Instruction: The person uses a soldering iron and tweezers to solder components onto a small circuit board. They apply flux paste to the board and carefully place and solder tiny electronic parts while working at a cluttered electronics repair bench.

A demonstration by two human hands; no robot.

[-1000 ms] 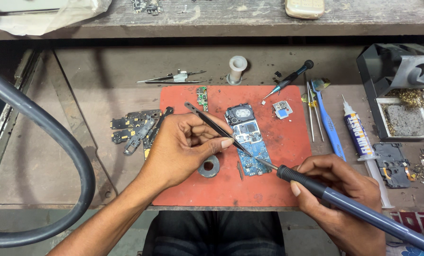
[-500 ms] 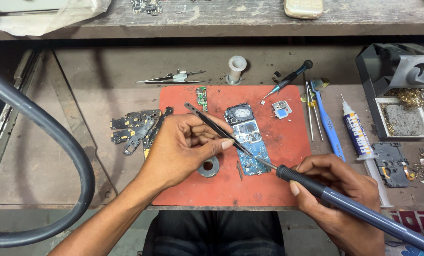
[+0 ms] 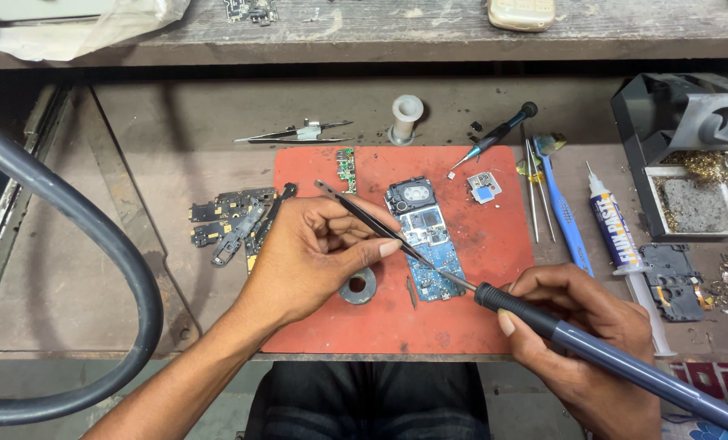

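From the head view, my left hand (image 3: 311, 257) pinches tweezers (image 3: 362, 220), my right hand (image 3: 580, 326) clamps a soldering iron (image 3: 592, 346); both tips meet on the blue circuit board (image 3: 429, 244) lying on the red mat (image 3: 470, 322).

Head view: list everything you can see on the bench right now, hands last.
red mat: one, bench centre
circuit board: one, blue, mid-mat
tweezers: one, dark, tips on the circuit board
soldering iron: one, blue-grey handle, tip at the board
solder ring: one, grey, on mat
screwdriver: one, black, mat's top edge
tube: one, white, right of mat
phone parts: several, black, left of mat
iron stand: one, grey, far right
left hand: holds tweezers
right hand: holds soldering iron
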